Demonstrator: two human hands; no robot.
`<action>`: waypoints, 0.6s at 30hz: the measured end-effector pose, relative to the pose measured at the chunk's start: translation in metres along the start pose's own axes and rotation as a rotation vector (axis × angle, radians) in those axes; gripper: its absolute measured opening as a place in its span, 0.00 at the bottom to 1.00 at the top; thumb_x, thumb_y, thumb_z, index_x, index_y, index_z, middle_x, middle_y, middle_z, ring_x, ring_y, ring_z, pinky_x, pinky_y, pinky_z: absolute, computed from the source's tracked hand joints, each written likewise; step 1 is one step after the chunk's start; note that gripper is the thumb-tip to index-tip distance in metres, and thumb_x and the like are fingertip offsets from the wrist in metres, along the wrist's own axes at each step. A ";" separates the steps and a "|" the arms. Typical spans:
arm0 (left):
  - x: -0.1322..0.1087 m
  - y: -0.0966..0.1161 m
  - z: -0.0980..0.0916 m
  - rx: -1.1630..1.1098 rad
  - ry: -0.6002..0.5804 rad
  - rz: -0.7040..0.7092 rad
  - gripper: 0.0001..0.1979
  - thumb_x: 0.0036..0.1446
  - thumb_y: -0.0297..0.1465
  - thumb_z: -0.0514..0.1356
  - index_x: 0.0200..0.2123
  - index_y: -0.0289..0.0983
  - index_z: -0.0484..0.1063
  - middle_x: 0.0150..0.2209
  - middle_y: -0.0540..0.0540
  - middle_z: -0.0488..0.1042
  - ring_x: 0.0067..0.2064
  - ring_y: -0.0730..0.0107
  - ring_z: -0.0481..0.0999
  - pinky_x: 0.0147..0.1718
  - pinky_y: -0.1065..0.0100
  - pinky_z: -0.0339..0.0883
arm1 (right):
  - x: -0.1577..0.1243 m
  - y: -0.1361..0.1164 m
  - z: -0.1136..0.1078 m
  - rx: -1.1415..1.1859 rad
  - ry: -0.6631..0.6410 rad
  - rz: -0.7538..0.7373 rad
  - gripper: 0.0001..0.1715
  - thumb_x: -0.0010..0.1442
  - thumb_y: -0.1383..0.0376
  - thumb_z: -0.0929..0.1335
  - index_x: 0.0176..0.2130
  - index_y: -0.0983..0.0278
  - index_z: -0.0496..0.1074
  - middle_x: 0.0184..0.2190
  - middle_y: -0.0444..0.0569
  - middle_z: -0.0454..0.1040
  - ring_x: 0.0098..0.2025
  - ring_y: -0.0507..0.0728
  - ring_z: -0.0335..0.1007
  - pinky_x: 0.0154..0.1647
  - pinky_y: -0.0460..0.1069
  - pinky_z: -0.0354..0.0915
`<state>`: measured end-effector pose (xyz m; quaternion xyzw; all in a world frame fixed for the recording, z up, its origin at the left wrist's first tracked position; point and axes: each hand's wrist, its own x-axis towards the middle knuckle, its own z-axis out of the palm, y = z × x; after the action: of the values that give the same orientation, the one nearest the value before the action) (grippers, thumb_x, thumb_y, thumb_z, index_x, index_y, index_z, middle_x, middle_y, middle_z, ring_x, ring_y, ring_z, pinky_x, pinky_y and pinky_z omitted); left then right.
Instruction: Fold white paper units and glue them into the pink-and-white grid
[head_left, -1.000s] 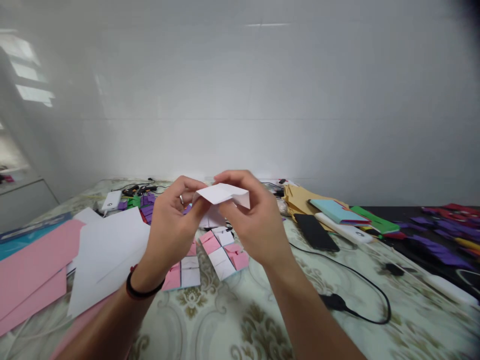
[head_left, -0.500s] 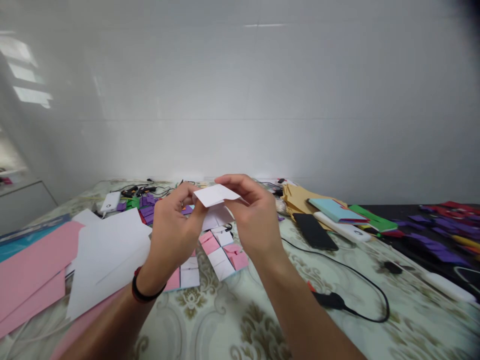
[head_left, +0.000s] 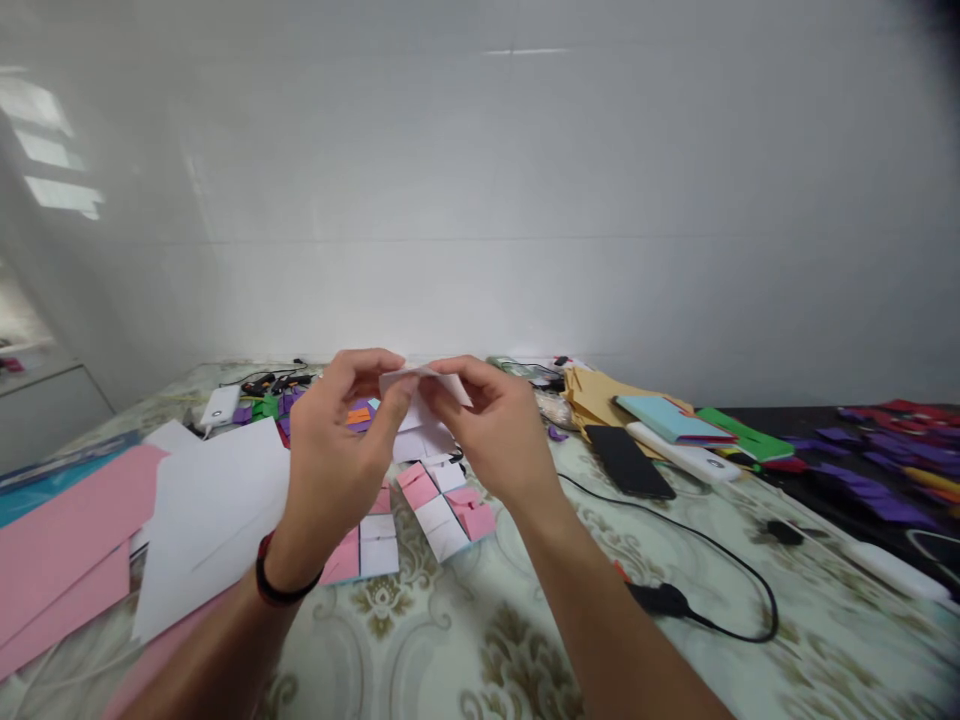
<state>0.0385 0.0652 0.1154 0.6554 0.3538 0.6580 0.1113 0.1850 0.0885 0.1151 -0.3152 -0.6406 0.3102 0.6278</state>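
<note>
Both my hands are raised above the table and pinch one small folded white paper [head_left: 424, 395] between them. My left hand [head_left: 337, 455] grips its left side with thumb and fingers closed; a black band circles that wrist. My right hand [head_left: 495, 435] pinches the right side from above. Below them on the patterned tablecloth [head_left: 450, 640] lie two folded pink-and-white paper pieces [head_left: 448, 505], one partly hidden behind my left wrist.
Large white sheets [head_left: 214, 505] and pink sheets [head_left: 64, 535] lie at the left. A black phone [head_left: 628, 462], a white power bank [head_left: 686, 455], coloured paper stacks [head_left: 675, 420] and a black cable [head_left: 712, 580] sit at the right. Purple paper bits [head_left: 892, 460] cover the far right.
The white paper has been folded flatter and smaller between my fingers. Both hands have drawn a little closer together and shifted slightly left.
</note>
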 end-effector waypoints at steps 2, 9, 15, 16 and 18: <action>0.002 0.000 -0.005 0.001 -0.030 -0.015 0.04 0.67 0.34 0.65 0.39 0.41 0.79 0.38 0.49 0.82 0.42 0.65 0.81 0.45 0.65 0.74 | -0.001 -0.001 0.000 -0.003 -0.029 0.005 0.04 0.60 0.63 0.72 0.35 0.61 0.80 0.34 0.46 0.82 0.35 0.55 0.76 0.36 0.49 0.70; 0.016 -0.004 -0.022 -0.123 -0.210 -0.155 0.15 0.69 0.41 0.62 0.33 0.40 0.80 0.32 0.48 0.78 0.35 0.67 0.75 0.35 0.66 0.69 | -0.003 -0.005 -0.001 0.033 -0.082 -0.011 0.06 0.62 0.62 0.73 0.33 0.61 0.78 0.31 0.44 0.80 0.32 0.53 0.73 0.32 0.47 0.68; 0.010 0.003 -0.012 0.019 -0.122 -0.133 0.11 0.62 0.38 0.68 0.44 0.41 0.76 0.41 0.46 0.79 0.42 0.63 0.79 0.32 0.69 0.70 | -0.004 -0.001 0.003 -0.036 -0.025 -0.060 0.03 0.59 0.67 0.73 0.37 0.61 0.79 0.36 0.45 0.82 0.36 0.54 0.76 0.39 0.49 0.72; 0.008 0.004 -0.009 0.066 -0.084 -0.122 0.11 0.59 0.36 0.69 0.43 0.41 0.75 0.42 0.46 0.79 0.44 0.62 0.79 0.32 0.69 0.71 | -0.004 0.000 0.004 -0.051 -0.018 -0.082 0.05 0.59 0.69 0.73 0.37 0.61 0.79 0.36 0.45 0.82 0.37 0.54 0.77 0.40 0.49 0.72; 0.006 0.003 -0.003 0.147 -0.012 -0.101 0.09 0.56 0.31 0.68 0.40 0.40 0.73 0.41 0.47 0.78 0.44 0.63 0.79 0.32 0.70 0.72 | -0.005 0.001 0.006 -0.076 -0.006 -0.120 0.07 0.58 0.72 0.72 0.37 0.62 0.79 0.36 0.45 0.82 0.36 0.54 0.77 0.41 0.49 0.72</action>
<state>0.0358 0.0650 0.1222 0.6469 0.4331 0.6200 0.0983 0.1789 0.0850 0.1116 -0.2989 -0.6716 0.2484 0.6308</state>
